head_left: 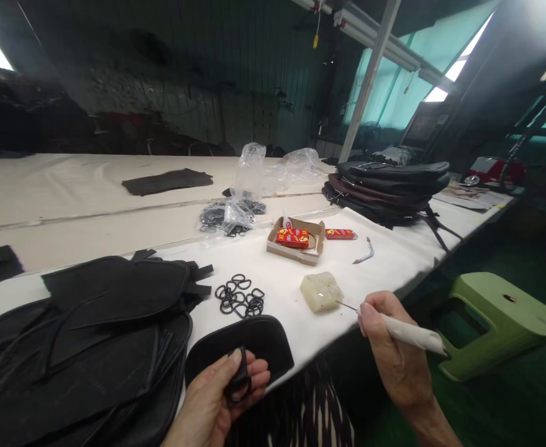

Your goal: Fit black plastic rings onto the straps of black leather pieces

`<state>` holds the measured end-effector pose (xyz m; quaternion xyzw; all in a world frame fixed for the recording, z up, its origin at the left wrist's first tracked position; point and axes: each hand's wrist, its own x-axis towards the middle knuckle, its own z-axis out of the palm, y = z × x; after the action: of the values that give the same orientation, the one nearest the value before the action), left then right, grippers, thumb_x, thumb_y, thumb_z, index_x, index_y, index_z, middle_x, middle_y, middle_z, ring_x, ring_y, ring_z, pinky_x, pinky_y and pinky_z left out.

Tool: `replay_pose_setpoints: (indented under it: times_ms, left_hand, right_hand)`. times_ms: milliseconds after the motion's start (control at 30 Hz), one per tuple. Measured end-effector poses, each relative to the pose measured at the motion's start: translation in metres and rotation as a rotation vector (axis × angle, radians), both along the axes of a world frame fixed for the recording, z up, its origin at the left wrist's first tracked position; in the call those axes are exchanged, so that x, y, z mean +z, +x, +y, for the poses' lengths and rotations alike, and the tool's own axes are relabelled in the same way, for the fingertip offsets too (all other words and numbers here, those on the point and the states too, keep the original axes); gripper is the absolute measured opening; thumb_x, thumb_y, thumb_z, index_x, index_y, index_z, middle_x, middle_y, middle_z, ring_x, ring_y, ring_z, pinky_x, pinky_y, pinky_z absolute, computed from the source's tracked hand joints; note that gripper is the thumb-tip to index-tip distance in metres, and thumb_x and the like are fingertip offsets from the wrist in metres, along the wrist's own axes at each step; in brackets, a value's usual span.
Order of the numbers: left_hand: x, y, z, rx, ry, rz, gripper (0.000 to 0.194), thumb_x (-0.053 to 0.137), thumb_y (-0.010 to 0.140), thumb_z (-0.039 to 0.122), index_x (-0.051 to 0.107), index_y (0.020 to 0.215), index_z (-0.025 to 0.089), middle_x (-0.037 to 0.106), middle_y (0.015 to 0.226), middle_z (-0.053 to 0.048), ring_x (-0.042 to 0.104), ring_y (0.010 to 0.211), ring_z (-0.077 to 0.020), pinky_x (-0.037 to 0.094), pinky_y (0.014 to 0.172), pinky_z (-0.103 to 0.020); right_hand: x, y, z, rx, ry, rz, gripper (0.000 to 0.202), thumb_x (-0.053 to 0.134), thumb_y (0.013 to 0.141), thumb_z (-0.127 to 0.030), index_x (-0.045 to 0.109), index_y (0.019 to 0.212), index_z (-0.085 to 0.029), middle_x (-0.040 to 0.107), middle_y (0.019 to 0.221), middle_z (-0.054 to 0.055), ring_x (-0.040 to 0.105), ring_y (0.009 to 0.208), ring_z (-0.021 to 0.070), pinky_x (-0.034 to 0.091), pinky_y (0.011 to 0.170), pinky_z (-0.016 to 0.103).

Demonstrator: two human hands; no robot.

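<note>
Between the thumb and fingers of my left hand (pixel 219 394) is a black strap (pixel 240 367) with a black D-shaped ring (pixel 239 391) at its lower end. A black curved panel (pixel 258 341) lies behind that hand, at the table edge. My right hand (pixel 396 354) grips an awl (pixel 412 332) by its pale wrapped handle. The awl's thin metal tip reaches the right side of a translucent yellowish block (pixel 320 292); whether it goes in is too small to tell. Several loose black rings (pixel 240 297) lie left of the block.
Black fabric pieces (pixel 109 347) are heaped at the left. Behind the block are an open cardboard box (pixel 295 253) with a red packet, another red packet (pixel 340 234) and plastic bags (pixel 249 180). Black bags (pixel 389 189) are stacked at the right; a green stool (pixel 510 310) stands beside the table.
</note>
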<state>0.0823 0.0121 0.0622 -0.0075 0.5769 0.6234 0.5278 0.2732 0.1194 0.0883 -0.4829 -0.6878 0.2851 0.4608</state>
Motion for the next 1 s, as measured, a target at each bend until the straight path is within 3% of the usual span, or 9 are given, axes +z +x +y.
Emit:
replay_pose_setpoints:
  times_ms: [200,367,567,733,900,1000]
  left_hand:
    - [0.008,0.007,0.005,-0.026,-0.012,0.034,0.009,0.060,0.079,0.013,0.064,0.075,0.007,0.072,0.071,-0.016,0.069,0.061,-0.0201,0.058,0.061,-0.030]
    - [0.010,0.006,0.006,-0.071,-0.035,0.026,0.009,0.061,0.078,0.013,0.065,0.073,0.007,0.072,0.070,-0.015,0.068,0.058,-0.0187,0.057,0.058,-0.028]
    - [0.011,0.003,0.006,-0.074,-0.059,-0.008,0.008,0.060,0.079,0.012,0.066,0.076,0.006,0.073,0.072,-0.016,0.069,0.060,-0.0198,0.058,0.059,-0.028]
    - [0.004,-0.004,0.003,-0.113,-0.029,-0.074,0.010,0.059,0.079,0.009,0.068,0.078,0.005,0.073,0.082,-0.019,0.070,0.071,-0.0225,0.058,0.068,-0.033]
    - [-0.002,-0.008,0.003,-0.143,0.011,-0.107,0.011,0.061,0.079,0.013,0.069,0.077,0.006,0.073,0.080,-0.017,0.070,0.071,-0.0209,0.057,0.068,-0.031]
    - [-0.002,-0.008,0.002,-0.160,0.039,-0.137,0.013,0.061,0.080,0.015,0.070,0.076,0.006,0.073,0.080,-0.016,0.069,0.071,-0.0200,0.057,0.068,-0.030]
  right_hand:
    - [-0.009,-0.001,0.023,0.066,0.037,-0.069,0.030,0.050,0.086,-0.042,0.048,0.063,-0.021,0.047,0.051,-0.006,0.040,0.047,0.0104,0.034,0.049,0.023]
    - [-0.014,-0.009,0.030,0.056,0.030,-0.086,0.029,0.050,0.086,-0.039,0.048,0.063,-0.021,0.042,0.047,-0.008,0.035,0.043,0.0097,0.029,0.045,0.023]
    - [-0.020,-0.013,0.036,0.056,0.017,-0.082,0.028,0.050,0.085,-0.038,0.047,0.063,-0.022,0.046,0.051,-0.006,0.039,0.046,0.0109,0.031,0.048,0.024]
    - [-0.022,-0.014,0.038,0.049,0.006,-0.080,0.027,0.051,0.084,-0.038,0.047,0.063,-0.022,0.044,0.049,-0.007,0.037,0.045,0.0107,0.030,0.047,0.024]
    - [-0.017,-0.009,0.030,0.000,0.009,-0.023,0.028,0.052,0.084,-0.041,0.051,0.065,-0.021,0.053,0.057,-0.004,0.040,0.050,0.0113,0.033,0.050,0.025]
    - [-0.014,-0.007,0.017,0.014,-0.080,0.094,0.027,0.056,0.083,-0.042,0.053,0.066,-0.020,0.056,0.061,-0.002,0.038,0.049,0.0107,0.032,0.048,0.024]
